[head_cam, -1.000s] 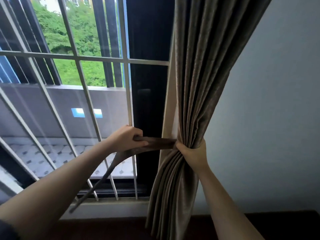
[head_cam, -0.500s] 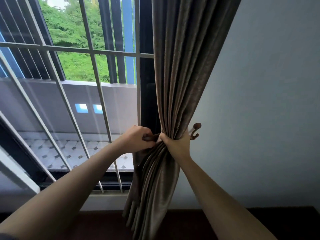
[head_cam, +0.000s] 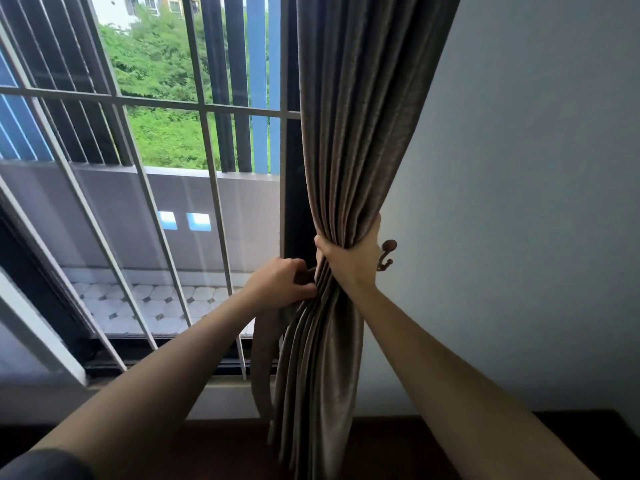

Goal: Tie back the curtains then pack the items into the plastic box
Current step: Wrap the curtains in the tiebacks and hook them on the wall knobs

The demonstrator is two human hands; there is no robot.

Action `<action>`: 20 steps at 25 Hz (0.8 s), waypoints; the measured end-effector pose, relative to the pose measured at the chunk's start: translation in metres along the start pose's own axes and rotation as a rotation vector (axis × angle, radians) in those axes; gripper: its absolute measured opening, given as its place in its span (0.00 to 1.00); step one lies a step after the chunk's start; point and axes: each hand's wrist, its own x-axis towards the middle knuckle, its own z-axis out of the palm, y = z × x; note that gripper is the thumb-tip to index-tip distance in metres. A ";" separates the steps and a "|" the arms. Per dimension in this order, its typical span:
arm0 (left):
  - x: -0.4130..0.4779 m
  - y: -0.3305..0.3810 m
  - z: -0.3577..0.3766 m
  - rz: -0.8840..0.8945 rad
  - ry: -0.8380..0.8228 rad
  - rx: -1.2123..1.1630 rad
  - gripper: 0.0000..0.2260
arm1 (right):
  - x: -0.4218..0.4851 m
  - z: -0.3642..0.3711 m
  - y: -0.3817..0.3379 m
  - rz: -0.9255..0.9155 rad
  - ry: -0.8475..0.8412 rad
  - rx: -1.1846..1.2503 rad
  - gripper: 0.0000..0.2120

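Grey wall [head_cam: 519,168] on the right, barred window [head_cam: 207,109] on the left, nothing fancy. Fingers of right hand [head_cam: 349,258] clamped round the bunched curtain [head_cam: 360,133], just beside the hook [head_cam: 386,254]. Left hand [head_cam: 280,282] pinching the tieback [head_cam: 263,341] tight against the folds, rest of the strap dangling below. Midway through the tying, by the look of it: gathered, not yet looped onto the hook. No plastic box in sight, so packing all left to do. Versus a second ago: strap no longer stretched out leftward, pulled right in to the curtain instead.
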 end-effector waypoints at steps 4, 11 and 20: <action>-0.001 -0.006 -0.014 -0.063 -0.011 0.088 0.13 | 0.022 -0.020 -0.023 0.168 -0.065 -0.094 0.35; -0.018 0.030 -0.013 -0.180 0.120 -0.110 0.12 | 0.030 -0.033 -0.023 0.276 -0.070 -0.065 0.36; -0.031 0.085 0.034 -0.248 0.120 -0.683 0.11 | 0.034 -0.042 -0.043 0.359 -0.276 -0.004 0.34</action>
